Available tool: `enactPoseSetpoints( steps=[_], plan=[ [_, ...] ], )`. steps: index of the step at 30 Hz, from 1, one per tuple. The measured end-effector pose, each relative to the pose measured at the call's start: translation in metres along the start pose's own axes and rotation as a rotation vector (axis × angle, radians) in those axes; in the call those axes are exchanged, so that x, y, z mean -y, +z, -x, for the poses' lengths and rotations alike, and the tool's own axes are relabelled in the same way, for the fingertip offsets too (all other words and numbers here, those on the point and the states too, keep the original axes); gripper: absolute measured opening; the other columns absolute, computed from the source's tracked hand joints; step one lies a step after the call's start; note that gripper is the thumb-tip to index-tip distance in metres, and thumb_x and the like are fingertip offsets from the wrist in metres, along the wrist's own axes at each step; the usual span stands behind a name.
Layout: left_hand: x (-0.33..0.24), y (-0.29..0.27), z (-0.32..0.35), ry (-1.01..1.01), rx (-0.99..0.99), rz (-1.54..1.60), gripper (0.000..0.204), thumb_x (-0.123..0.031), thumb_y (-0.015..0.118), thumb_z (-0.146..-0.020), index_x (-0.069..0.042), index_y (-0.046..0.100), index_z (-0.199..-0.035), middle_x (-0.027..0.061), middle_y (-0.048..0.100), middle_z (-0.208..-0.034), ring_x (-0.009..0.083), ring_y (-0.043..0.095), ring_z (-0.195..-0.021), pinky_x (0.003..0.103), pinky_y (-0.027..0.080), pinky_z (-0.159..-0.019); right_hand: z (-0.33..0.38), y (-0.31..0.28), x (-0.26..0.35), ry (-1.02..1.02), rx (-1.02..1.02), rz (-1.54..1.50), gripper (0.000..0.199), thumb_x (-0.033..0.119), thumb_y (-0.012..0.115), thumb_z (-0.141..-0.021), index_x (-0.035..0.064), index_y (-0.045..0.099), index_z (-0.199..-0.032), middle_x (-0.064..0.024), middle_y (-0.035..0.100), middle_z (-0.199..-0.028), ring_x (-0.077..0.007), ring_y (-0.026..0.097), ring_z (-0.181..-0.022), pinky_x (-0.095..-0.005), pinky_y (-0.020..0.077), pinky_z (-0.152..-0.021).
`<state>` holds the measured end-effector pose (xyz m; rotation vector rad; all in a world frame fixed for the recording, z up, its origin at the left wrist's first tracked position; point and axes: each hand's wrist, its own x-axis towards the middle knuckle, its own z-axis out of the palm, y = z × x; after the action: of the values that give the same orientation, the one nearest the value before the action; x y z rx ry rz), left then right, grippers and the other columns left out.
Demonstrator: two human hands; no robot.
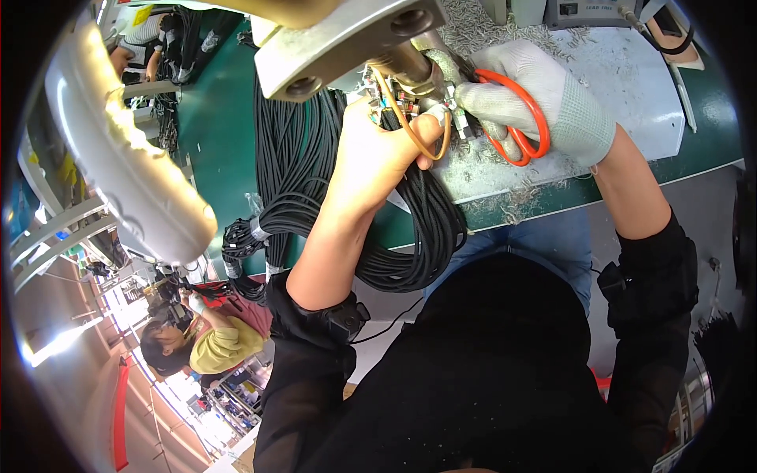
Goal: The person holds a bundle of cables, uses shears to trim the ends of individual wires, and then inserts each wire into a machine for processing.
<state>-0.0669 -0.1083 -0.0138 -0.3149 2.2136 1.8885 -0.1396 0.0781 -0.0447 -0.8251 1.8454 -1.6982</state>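
My bare left hand is closed at the ends of a bundle of black cables, thumb and finger pinched near a small pale connector. A curved tan loop crosses in front of its fingers. My right hand, in a pale knit glove, is closed around red-handled scissors; the large handle loops stick out below the fingers, while the blades are hidden. Its thumb and fingertip meet my left hand at the connector. A metal machine head partly covers the work from above.
Many small metallic clippings lie scattered over a white board on the green bench. Coiled black cables hang over its front edge. A white lamp stands at left, a grey device at the back. Another person works at lower left.
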Motion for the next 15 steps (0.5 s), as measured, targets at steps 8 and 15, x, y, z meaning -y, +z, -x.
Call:
enactPoseSetpoints(
  steps=[8,15],
  plan=[
    [0.02,-0.006,-0.002,-0.027,0.141,0.368,0.014,-0.014,0.06,-0.083,0.0,0.056,-0.083,0.007,0.056,-0.065,0.013,0.05,-0.05,0.027,0.045,-0.052,0.008,0.007,0.016,0.178,-0.065,-0.035,0.029,0.025,0.057,-0.085,0.0001,0.054,-0.071,-0.0032,0.052,-0.053,-0.0088,0.051,-0.045,-0.0228,0.0389,-0.041],
    [0.032,-0.015,0.052,-0.094,-0.21,0.891,0.016,-0.018,0.056,-0.088,-0.004,0.051,-0.083,0.0039,0.053,-0.073,0.014,0.054,-0.066,0.032,0.05,-0.066,0.081,0.005,0.055,0.342,-0.153,-0.012,0.018,0.019,0.055,-0.085,0.0022,0.056,-0.079,-0.0006,0.05,-0.053,-0.0086,0.049,-0.046,-0.022,0.0376,-0.044]
  ],
)
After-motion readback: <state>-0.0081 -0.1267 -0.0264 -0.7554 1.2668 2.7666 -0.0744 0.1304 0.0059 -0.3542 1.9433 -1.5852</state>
